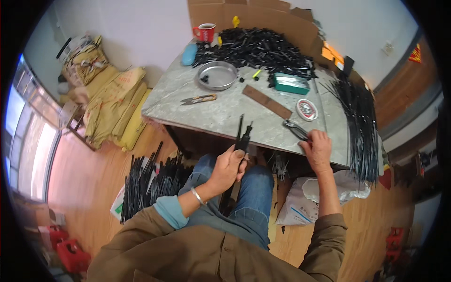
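My left hand point(228, 167) is closed around several slim black rod-like parts point(244, 141), held upright over my lap in front of the table edge. One thin rod stands apart from a thicker piece with a narrow tip. At the table's front edge, my right hand point(317, 148) has its fingers closed on the dark handles of a pair of pliers point(293, 128). The pliers lie on the tabletop, jaws pointing to the far left. Just beyond them are a round white dish point(307, 109) of small metal pieces and a flat brown strip point(267, 102).
The grey table point(164, 105) bears a heap of black parts point(263, 49), a metal pan point(218, 88), snips point(199, 99), a green box point(291, 83) and a red mug point(205, 33). Long black strips point(359, 127) overhang its right edge. More black rods point(155, 183) stand at my left.
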`<state>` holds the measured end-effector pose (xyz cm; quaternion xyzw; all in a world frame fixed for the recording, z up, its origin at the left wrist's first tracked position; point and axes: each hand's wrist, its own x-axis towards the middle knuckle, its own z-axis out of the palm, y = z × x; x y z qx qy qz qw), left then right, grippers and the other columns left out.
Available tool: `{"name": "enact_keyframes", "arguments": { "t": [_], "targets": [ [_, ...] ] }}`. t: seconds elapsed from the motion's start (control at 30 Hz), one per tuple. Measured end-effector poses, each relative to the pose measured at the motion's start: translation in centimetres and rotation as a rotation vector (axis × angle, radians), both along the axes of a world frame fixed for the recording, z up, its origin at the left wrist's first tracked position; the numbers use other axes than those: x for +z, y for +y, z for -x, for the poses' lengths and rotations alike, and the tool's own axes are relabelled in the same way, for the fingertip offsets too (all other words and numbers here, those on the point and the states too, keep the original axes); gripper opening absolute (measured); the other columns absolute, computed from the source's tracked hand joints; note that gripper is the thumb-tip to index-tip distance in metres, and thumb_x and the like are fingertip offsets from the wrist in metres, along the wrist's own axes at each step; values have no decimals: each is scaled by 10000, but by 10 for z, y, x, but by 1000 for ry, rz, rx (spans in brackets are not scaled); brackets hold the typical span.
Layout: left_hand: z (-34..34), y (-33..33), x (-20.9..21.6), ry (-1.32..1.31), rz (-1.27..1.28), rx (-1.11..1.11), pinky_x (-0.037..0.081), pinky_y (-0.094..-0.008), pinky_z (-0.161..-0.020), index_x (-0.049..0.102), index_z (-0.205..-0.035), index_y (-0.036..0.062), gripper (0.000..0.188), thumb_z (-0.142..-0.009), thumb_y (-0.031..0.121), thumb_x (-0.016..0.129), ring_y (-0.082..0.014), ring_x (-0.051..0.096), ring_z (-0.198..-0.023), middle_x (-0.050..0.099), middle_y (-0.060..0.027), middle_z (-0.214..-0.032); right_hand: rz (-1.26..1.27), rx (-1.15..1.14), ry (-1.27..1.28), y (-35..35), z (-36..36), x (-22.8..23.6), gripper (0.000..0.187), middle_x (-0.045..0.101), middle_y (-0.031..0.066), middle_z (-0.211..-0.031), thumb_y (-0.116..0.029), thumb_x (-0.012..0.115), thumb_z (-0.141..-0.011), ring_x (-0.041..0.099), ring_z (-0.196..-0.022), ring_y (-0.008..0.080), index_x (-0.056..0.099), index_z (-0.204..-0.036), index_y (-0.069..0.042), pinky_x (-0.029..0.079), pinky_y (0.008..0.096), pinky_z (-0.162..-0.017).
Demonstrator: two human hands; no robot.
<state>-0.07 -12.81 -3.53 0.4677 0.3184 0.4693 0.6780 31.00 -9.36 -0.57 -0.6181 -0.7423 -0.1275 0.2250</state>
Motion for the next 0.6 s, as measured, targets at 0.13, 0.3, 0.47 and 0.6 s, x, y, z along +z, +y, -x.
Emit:
{"name": "enact_keyframes", "arguments": {
  "t": [0.13,0.3,0.47,0.6],
  "targets": [
    [-4,-3,11,50,-48,55,390,-213,-480,505,-882,31,460,-974,480,467,-68,461,-510,473,0,-635,-24,19,-12,6,-4,-10,211,560,89,-878,-178,711,-748,525,-878,299,554,-820,-57,409,408,-762],
    [-7,-2,8,10,-5,75,382,-213,-479,504,-883,39,486,-951,520,485,-65,453,-509,481,-3,-639,-68,-33,173,-7,3,-10,216,537,153,-870,-117,671,-804,526,-832,354,489,-855,-12,427,434,-715],
    [-7,-2,5,61,32,58,363,-210,-475,494,-880,45,508,-932,551,501,-55,427,-522,465,2,-649,147,-122,507,-67,61,-3,173,483,156,-667,-51,617,-846,510,-605,366,445,-864,-40,436,403,-567],
    [-14,-3,7,48,36,106,346,-211,-481,484,-861,46,508,-929,549,509,-52,402,-550,436,13,-635,133,44,384,-108,90,-4,299,477,156,-727,64,636,-657,505,-651,357,434,-849,-45,412,409,-577]
  ]
}}
